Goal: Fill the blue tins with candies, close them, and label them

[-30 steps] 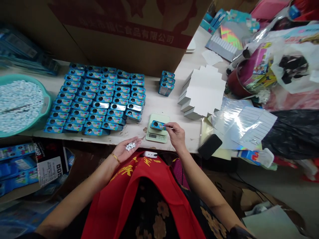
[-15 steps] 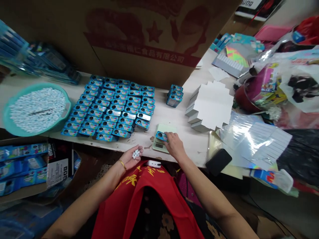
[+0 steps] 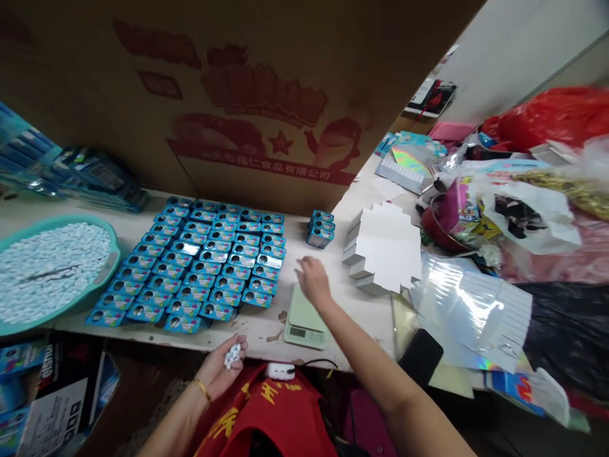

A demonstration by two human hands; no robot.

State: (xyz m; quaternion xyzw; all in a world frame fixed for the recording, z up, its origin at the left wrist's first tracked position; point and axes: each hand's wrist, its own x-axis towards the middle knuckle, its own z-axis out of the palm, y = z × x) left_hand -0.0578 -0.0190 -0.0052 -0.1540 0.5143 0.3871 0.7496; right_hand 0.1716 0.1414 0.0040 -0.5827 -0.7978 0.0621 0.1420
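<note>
- The left hand [image 3: 223,368] is cupping small white tablets [image 3: 232,355] below the table [image 3: 328,254] edge.
- The right hand [image 3: 311,279] (blurred, grip unclear) is hovering beyond the pale green scale [image 3: 304,317], beside blue tins [image 3: 214,270].

the left hand [image 3: 223,368] cups white tablets [image 3: 233,355] at the worktop's [image 3: 328,209] front edge; the right hand [image 3: 311,279] hovers above the green scale [image 3: 304,317].

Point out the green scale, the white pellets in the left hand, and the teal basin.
green scale [image 3: 304,314], head view, on its flat weighing platform.
white pellets [image 3: 232,355], head view, on the pile in the cupped left palm.
teal basin [image 3: 110,265], head view, on its right rim.
</note>
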